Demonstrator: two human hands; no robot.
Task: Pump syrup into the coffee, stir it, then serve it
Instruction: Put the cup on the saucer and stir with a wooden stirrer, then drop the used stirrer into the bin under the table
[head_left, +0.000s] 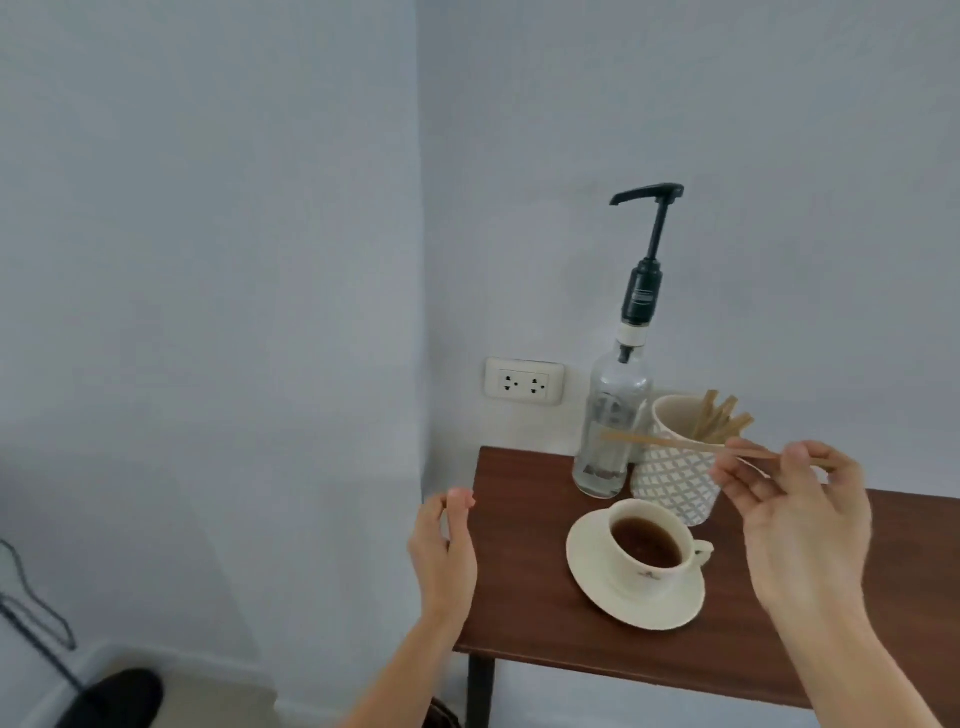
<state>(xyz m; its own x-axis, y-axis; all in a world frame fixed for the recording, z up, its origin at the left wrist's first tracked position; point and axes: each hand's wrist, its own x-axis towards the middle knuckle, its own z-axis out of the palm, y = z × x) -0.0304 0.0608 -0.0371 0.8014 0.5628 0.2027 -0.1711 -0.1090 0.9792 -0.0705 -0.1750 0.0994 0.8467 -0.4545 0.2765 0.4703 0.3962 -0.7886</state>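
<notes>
A cream cup of dark coffee stands on a cream saucer on the brown wooden table. Behind it is a clear glass syrup bottle with a tall black pump, its spout pointing left. My right hand is raised above and to the right of the cup, pinching a thin wooden stir stick that lies level and points left in front of the bottle. My left hand hovers at the table's left edge, fingers loosely curled, holding nothing.
A patterned white mug holding several more wooden sticks stands beside the bottle, right behind the cup. A wall socket sits on the wall left of the bottle. A cable and a dark shoe lie on the floor at lower left.
</notes>
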